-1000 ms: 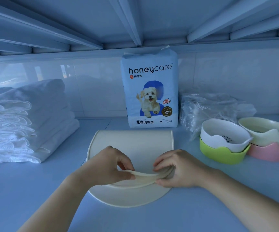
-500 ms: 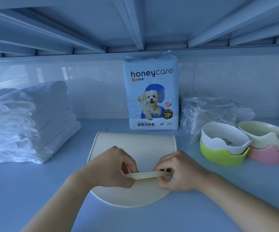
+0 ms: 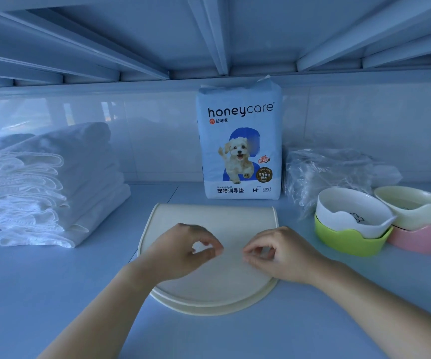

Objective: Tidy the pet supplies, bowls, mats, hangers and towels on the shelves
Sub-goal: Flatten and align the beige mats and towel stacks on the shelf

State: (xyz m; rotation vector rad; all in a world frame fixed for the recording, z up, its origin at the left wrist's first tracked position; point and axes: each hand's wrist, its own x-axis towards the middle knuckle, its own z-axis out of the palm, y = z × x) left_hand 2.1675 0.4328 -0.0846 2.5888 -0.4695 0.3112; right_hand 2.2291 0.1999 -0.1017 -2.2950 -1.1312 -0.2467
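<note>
Emptily, left hand [image 3: 180, 252] and right hand [image 3: 285, 256] curl fingers over mat [image 3: 210, 218] between towels [image 3: 54, 182], bowls [image 3: 346, 207].

Flat pale blue shelf board [image 3: 54, 294] below, glossy white tiled back wall [image 3: 157, 130] with soft reflections, ribbed underside of upper shelf [image 3: 131, 35] overhead, bluish light.
</note>
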